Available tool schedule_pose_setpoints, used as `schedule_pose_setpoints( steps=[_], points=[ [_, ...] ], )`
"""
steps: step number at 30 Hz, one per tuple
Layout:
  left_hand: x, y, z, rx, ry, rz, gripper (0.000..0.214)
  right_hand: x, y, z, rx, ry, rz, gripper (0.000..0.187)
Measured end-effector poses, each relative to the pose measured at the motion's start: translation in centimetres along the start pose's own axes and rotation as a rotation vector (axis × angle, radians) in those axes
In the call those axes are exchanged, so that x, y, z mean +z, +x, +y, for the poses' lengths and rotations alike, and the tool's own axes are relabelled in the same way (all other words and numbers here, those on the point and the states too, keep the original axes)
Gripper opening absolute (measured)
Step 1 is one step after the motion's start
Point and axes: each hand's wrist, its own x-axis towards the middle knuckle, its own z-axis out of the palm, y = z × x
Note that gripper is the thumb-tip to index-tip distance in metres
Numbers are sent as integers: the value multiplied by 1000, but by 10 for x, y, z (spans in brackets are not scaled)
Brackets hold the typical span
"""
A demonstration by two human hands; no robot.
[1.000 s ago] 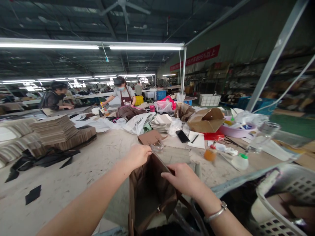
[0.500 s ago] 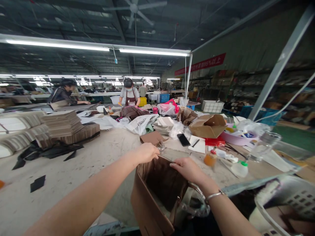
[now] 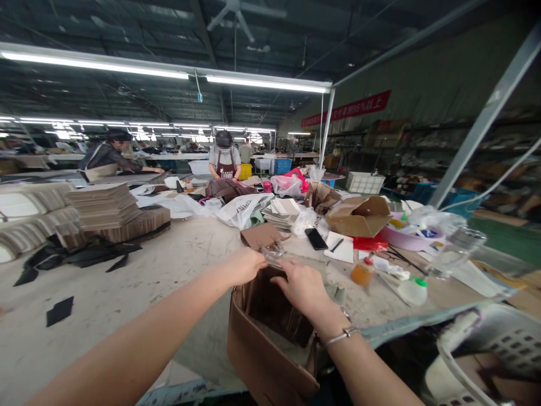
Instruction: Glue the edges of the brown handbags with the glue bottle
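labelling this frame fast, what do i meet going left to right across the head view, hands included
Lone black scrap, stack of sheets, left hand, right hand (both at the brown bag's top edge), pen, orange bottle, green-capped bottle, white basket.

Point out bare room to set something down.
The beige, stained tabletop has a bare patch between the stack of thin brown sheets and the open brown bag; your left forearm crosses its near part. Beyond the bag it's crowded: white lettered plastic bag, black phone, amber-liquid bottle.
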Motion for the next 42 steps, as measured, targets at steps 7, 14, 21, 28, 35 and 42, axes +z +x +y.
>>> schedule_pose_setpoints(
  steps=[7, 14, 21, 28, 35, 42],
  points=[
    [4, -11, -6, -7, -226, 69, 17, 19, 2, 7, -55, 5, 33, 15],
    [5, -13, -5, -34, -317, 85, 19, 17, 7, 12, -156, 37, -4, 25],
    [7, -12, -5, -86, -438, 42, 26, 14, 14, 21, -212, 245, -64, 30],
    [10, -12, -8, -227, -488, 86, 36, 13, 5, 23, -194, 511, 335, 20],
    [11, -15, -5, -299, -603, 127, 34, 15, -10, -8, -192, 213, 264, 17],
    [3, -18, 0, -338, -520, 107, 35, 29, -1, -14, -205, 57, 356, 18]
  ],
)
